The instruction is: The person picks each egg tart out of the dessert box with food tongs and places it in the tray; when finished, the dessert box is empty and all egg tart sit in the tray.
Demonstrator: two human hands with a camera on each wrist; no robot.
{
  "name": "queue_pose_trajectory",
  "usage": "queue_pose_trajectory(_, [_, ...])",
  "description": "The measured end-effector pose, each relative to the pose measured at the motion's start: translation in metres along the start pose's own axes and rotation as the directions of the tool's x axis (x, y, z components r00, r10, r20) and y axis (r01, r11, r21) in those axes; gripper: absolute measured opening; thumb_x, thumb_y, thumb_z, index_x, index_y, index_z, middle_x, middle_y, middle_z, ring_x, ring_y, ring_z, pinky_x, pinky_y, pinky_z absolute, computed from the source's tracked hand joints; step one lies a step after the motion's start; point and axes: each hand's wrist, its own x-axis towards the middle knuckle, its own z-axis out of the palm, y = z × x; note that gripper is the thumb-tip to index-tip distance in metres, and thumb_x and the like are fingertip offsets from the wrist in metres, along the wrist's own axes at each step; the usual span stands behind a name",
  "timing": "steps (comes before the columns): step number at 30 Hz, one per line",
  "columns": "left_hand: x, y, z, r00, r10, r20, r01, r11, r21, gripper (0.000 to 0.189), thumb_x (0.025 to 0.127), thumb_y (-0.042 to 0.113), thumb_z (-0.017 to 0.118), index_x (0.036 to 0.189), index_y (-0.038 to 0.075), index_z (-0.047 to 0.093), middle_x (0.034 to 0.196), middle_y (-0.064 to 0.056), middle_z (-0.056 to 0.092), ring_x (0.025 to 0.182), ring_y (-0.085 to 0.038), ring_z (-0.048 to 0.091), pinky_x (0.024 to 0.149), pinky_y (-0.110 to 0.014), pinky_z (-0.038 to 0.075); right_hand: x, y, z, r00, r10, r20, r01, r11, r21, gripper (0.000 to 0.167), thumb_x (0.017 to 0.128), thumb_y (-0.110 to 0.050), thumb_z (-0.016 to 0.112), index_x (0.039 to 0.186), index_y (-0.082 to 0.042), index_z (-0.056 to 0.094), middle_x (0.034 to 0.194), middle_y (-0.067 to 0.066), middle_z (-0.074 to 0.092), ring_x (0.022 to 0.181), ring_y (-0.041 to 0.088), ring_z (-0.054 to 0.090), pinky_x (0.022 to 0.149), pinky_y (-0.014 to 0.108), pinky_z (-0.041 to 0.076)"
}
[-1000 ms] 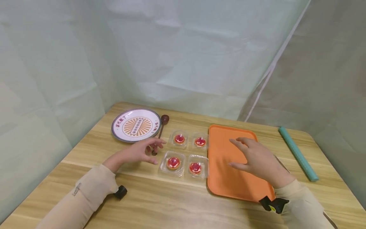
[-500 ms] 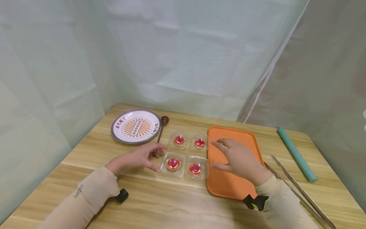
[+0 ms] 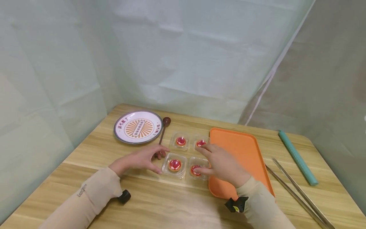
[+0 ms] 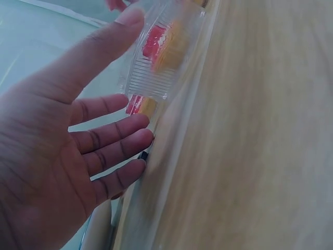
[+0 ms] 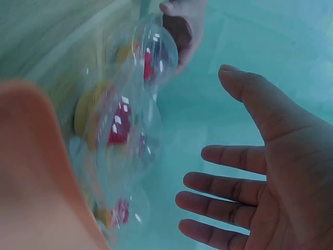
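Note:
Small tarts with red tops (image 3: pixel 175 165) sit in a cluster of clear square plastic boxes (image 3: pixel 172 174) at the middle of the table. My left hand (image 3: pixel 140 158) is beside the front left box, thumb and fingers spread with nothing held. In the left wrist view the thumb and index finger of this hand (image 4: pixel 52 156) flank the clear box (image 4: pixel 148 80). Over the right-hand boxes reaches my right hand (image 3: pixel 224 163), palm down and fingers spread. The right wrist view shows that hand (image 5: pixel 281 172) with straight fingers, close to the domed lids (image 5: pixel 162 49).
An orange tray (image 3: pixel 233 140) lies right of the boxes, partly under the right forearm. Farther right are metal tongs (image 3: pixel 301 190) and a teal rod (image 3: pixel 297 157). A patterned plate (image 3: pixel 138 128) and a dark wooden spoon (image 3: pixel 166 121) lie at the back left.
My right hand has moved left from above the orange tray to over the right-hand boxes, uncovering the tongs. The left hand has edged slightly right, up to the front left box.

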Motion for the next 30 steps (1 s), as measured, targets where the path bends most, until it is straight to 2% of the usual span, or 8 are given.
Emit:
queue_pose_trajectory(5, [0.000, -0.001, 0.002, 1.000, 0.003, -0.003, -0.003, 1.000, 0.009, 0.077, 0.069, 0.036, 0.085, 0.132, 0.004, 0.051, 0.110, -0.007, 0.060, 0.097, -0.017, 0.057, 0.088, -0.029, 0.051, 0.008, -0.008, 0.008, 0.998, -0.060, -0.008, 0.060, 0.998, 0.028, 0.071, 0.082, -0.056, 0.066, 0.134, -0.009, 0.055, 0.129, 0.009, 0.059, 0.118, 0.028, 0.058, 0.098, 0.044, 0.050])
queue_pose_trajectory(9, [0.000, -0.002, 0.003, 1.000, 0.011, -0.012, -0.011, 1.000, 0.019, 0.075, 0.069, 0.036, 0.085, 0.130, 0.005, 0.052, 0.110, -0.006, 0.060, 0.097, -0.016, 0.057, 0.087, -0.028, 0.051, 0.014, -0.013, 0.013, 0.995, -0.093, -0.029, 0.093, 0.996, 0.013, 0.069, 0.082, -0.056, 0.066, 0.132, -0.008, 0.056, 0.125, 0.009, 0.062, 0.115, 0.027, 0.060, 0.097, 0.042, 0.051])
queue_pose_trajectory(14, [0.000, -0.003, 0.004, 1.000, -0.012, -0.012, 0.013, 0.999, 0.034, 0.076, 0.069, 0.039, 0.084, 0.131, 0.008, 0.052, 0.110, -0.002, 0.059, 0.097, -0.013, 0.056, 0.087, -0.027, 0.050, 0.022, -0.018, 0.022, 0.993, -0.111, -0.047, 0.111, 0.994, 0.007, 0.070, 0.081, -0.057, 0.067, 0.130, -0.008, 0.058, 0.122, 0.007, 0.064, 0.112, 0.024, 0.061, 0.097, 0.039, 0.051])
queue_pose_trajectory(17, [0.000, -0.003, 0.004, 1.000, -0.022, -0.013, 0.023, 0.999, 0.038, 0.076, 0.069, 0.040, 0.084, 0.131, 0.009, 0.053, 0.111, 0.000, 0.059, 0.097, -0.013, 0.055, 0.088, -0.027, 0.050, 0.026, -0.022, 0.026, 0.994, -0.107, -0.037, 0.108, 0.994, 0.012, 0.072, 0.081, -0.060, 0.065, 0.130, -0.008, 0.058, 0.124, 0.007, 0.063, 0.115, 0.024, 0.060, 0.098, 0.040, 0.050])
queue_pose_trajectory(26, [-0.001, 0.001, 0.003, 1.000, -0.002, -0.018, 0.003, 0.999, 0.037, 0.074, 0.070, 0.039, 0.083, 0.129, 0.008, 0.053, 0.110, -0.005, 0.060, 0.096, -0.015, 0.056, 0.087, -0.028, 0.051, 0.037, -0.034, 0.033, 0.993, -0.119, 0.020, 0.119, 0.993, 0.025, 0.074, 0.083, -0.062, 0.061, 0.131, -0.006, 0.056, 0.131, 0.009, 0.061, 0.122, 0.027, 0.057, 0.104, 0.043, 0.047])
queue_pose_trajectory(30, [-0.001, 0.000, 0.003, 1.000, -0.006, -0.017, 0.007, 0.999, 0.038, 0.073, 0.070, 0.038, 0.083, 0.129, 0.007, 0.053, 0.109, -0.005, 0.060, 0.096, -0.016, 0.056, 0.086, -0.028, 0.051, 0.041, -0.039, 0.035, 0.991, -0.132, 0.018, 0.132, 0.991, -0.001, 0.073, 0.082, -0.063, 0.061, 0.129, -0.007, 0.058, 0.128, 0.008, 0.062, 0.119, 0.026, 0.058, 0.100, 0.042, 0.049])
